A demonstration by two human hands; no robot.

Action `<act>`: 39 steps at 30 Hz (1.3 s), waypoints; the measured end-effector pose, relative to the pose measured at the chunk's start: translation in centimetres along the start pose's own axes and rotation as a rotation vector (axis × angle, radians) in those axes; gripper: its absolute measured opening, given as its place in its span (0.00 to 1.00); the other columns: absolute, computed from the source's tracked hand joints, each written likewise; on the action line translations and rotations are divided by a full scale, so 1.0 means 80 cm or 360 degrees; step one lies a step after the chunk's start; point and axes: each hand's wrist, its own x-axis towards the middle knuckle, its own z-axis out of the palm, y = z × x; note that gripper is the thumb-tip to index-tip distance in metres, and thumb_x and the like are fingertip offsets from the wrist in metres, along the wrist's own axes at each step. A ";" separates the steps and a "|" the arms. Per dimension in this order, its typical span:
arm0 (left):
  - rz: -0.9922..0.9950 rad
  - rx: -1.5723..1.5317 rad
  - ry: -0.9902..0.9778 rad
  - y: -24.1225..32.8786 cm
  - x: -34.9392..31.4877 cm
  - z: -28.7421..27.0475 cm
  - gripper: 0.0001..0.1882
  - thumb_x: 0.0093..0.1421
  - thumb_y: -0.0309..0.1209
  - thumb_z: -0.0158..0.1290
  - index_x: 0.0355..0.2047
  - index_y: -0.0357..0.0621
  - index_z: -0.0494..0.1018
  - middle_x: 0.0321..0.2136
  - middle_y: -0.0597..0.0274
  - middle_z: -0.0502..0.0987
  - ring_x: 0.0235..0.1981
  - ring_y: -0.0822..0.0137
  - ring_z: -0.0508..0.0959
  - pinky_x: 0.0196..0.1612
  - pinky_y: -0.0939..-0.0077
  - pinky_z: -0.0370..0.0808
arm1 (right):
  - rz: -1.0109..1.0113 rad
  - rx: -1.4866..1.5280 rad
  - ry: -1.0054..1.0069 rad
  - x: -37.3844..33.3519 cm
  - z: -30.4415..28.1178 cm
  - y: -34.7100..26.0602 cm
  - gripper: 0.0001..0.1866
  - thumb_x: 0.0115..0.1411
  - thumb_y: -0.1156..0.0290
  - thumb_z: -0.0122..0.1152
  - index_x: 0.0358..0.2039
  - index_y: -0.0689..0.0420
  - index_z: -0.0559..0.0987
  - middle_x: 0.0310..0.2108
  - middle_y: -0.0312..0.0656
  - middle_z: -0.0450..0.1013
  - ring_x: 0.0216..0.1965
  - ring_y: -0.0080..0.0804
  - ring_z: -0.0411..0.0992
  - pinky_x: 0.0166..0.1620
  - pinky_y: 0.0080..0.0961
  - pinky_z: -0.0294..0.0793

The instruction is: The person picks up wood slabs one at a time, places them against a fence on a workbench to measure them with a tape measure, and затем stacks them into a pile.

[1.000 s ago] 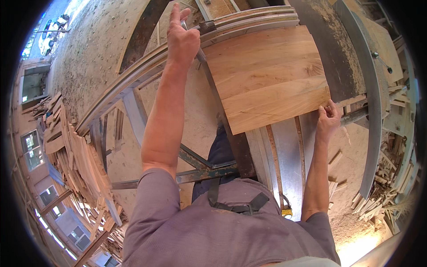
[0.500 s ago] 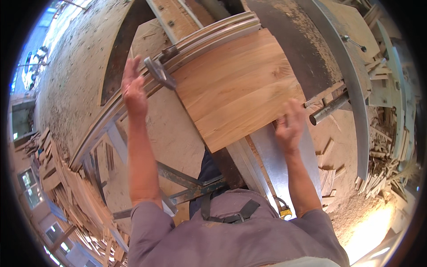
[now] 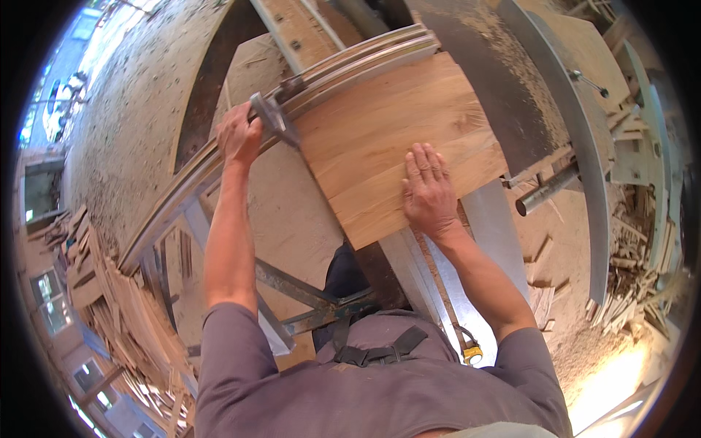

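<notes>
A square wooden panel (image 3: 387, 139), made of joined boards, lies on the saw table with its far edge along a long straight fence (image 3: 380, 55). At the panel's far left corner, a flat metal flip stop (image 3: 274, 119) is mounted on that fence. Just left of the stop, my left hand (image 3: 239, 135) is closed around the fence, its fingertips partly hidden. My right hand (image 3: 429, 191) lies flat on the panel near its front edge, fingers stretched forward, gripping nothing.
A long grey metal rip fence (image 3: 577, 124) runs along the right, with a round metal bar (image 3: 546, 191) beside it. Sawdust covers the dark table top (image 3: 504, 80). A yellow tape measure (image 3: 472, 355) rests close to my body. Wood offcuts (image 3: 87, 270) are piled at the left.
My left hand has come down from beside the stop and closed on the fence. My right hand has moved left from the panel's right front area and settled flat on it.
</notes>
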 end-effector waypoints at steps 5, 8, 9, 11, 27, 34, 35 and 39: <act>-0.0064 0.0088 0.0134 0.011 0.015 0.004 0.20 0.63 0.42 0.42 0.44 0.47 0.80 0.43 0.54 0.81 0.49 0.51 0.78 0.54 0.54 0.70 | 0.0042 0.0111 0.0031 0.018 0.009 0.000 0.27 0.60 0.67 0.60 0.58 0.67 0.75 0.64 0.55 0.68 0.69 0.50 0.61 0.71 0.45 0.56; 0.0062 0.0257 0.0242 0.008 0.028 0.010 0.18 0.67 0.41 0.40 0.33 0.47 0.78 0.37 0.55 0.82 0.42 0.48 0.80 0.46 0.51 0.75 | 0.0080 0.0163 0.0028 0.032 0.014 0.000 0.27 0.60 0.66 0.61 0.58 0.67 0.75 0.63 0.55 0.68 0.69 0.50 0.62 0.71 0.45 0.56; 0.0013 0.0243 0.0232 0.007 0.034 0.013 0.16 0.65 0.40 0.43 0.34 0.47 0.79 0.36 0.54 0.82 0.42 0.47 0.80 0.45 0.51 0.75 | 0.0092 0.0160 0.0017 0.037 0.015 0.001 0.27 0.60 0.65 0.61 0.57 0.67 0.75 0.63 0.55 0.69 0.69 0.50 0.62 0.71 0.45 0.56; 0.0002 0.0281 0.0223 -0.005 0.042 0.022 0.16 0.65 0.40 0.44 0.34 0.47 0.79 0.36 0.53 0.82 0.42 0.47 0.80 0.45 0.51 0.75 | 0.0088 0.0159 0.0037 0.050 0.019 0.001 0.27 0.59 0.64 0.61 0.57 0.67 0.76 0.63 0.54 0.69 0.68 0.49 0.62 0.71 0.44 0.56; 0.0072 0.0436 0.0214 -0.084 0.183 0.045 0.19 0.68 0.41 0.40 0.37 0.47 0.79 0.40 0.56 0.82 0.45 0.49 0.79 0.48 0.52 0.74 | 0.0091 0.0255 0.0115 0.184 0.068 0.003 0.31 0.55 0.59 0.67 0.55 0.66 0.78 0.61 0.53 0.70 0.68 0.48 0.63 0.71 0.42 0.56; -0.0030 0.0504 0.0163 -0.121 0.260 0.058 0.18 0.69 0.40 0.38 0.39 0.48 0.77 0.43 0.56 0.81 0.48 0.50 0.79 0.50 0.51 0.73 | 0.0084 0.0244 0.0137 0.256 0.101 0.004 0.31 0.55 0.58 0.67 0.55 0.66 0.77 0.62 0.54 0.70 0.67 0.49 0.63 0.72 0.42 0.56; -0.0010 0.0510 0.0164 -0.125 0.271 0.060 0.18 0.69 0.40 0.38 0.39 0.48 0.77 0.43 0.56 0.81 0.48 0.50 0.79 0.50 0.51 0.73 | 0.0083 0.0238 0.0137 0.268 0.105 0.005 0.32 0.55 0.57 0.67 0.55 0.66 0.77 0.62 0.54 0.70 0.67 0.49 0.63 0.71 0.42 0.56; 0.0078 0.0538 0.0165 -0.148 0.318 0.069 0.17 0.68 0.39 0.38 0.39 0.48 0.77 0.42 0.55 0.81 0.47 0.49 0.80 0.49 0.50 0.74 | 0.0069 0.0223 0.0130 0.311 0.122 0.007 0.32 0.55 0.56 0.67 0.55 0.66 0.77 0.62 0.54 0.70 0.67 0.50 0.63 0.71 0.42 0.56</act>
